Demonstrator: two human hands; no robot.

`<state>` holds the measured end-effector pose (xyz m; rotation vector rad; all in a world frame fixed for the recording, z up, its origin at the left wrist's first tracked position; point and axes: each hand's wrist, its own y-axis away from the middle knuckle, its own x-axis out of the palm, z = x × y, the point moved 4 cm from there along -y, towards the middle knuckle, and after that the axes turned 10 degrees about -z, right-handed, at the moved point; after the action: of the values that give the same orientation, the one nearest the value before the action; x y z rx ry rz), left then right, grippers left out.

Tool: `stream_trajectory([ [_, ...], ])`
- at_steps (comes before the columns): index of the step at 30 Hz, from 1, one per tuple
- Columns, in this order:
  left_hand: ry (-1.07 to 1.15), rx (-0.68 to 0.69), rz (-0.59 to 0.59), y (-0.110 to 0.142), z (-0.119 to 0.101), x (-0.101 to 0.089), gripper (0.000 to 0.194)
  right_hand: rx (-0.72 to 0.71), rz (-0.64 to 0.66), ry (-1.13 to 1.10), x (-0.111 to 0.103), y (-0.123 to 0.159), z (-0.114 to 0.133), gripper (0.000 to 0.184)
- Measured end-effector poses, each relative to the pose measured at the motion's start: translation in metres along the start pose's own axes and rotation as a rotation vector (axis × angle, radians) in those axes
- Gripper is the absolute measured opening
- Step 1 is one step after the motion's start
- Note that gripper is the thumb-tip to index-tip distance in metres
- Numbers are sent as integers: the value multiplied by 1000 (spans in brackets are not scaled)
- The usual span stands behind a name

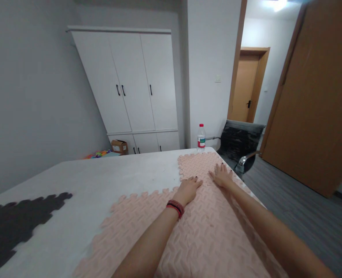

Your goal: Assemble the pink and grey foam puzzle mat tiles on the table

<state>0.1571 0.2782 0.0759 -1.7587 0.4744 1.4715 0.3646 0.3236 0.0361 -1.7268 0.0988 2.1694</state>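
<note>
Pink interlocking foam mat tiles (147,220) lie joined on a white table (101,177). My left hand (189,189) rests palm down on the mat near the seam with the far tile (199,164), fingers stretched out; a red and black band sits on that wrist. My right hand (221,175) lies flat on the far tile, fingers spread. Neither hand holds anything.
A dark grey foam tile (20,218) lies at the table's left edge. A water bottle (201,138) stands at the far edge. A black chair (240,144) is beyond the table's right corner, a white wardrobe (133,85) behind, an open wooden door (321,96) at the right.
</note>
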Motion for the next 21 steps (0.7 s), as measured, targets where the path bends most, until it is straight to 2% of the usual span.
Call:
stream_trajectory([
  [3,-14,9,11,1,1,0,49,10,-2,17,9,1,15,76],
  [8,-59,9,32,-1,-5,-4,52,-5,-1,32,12,3,14,77],
  [14,-186,-176,60,-12,-33,4,41,-7,-32,44,11,4,13,78],
  [17,-234,-264,34,-10,-52,9,40,-6,-34,48,11,7,14,78],
  [21,-229,-278,13,2,-68,8,37,3,-85,46,10,9,12,73],
])
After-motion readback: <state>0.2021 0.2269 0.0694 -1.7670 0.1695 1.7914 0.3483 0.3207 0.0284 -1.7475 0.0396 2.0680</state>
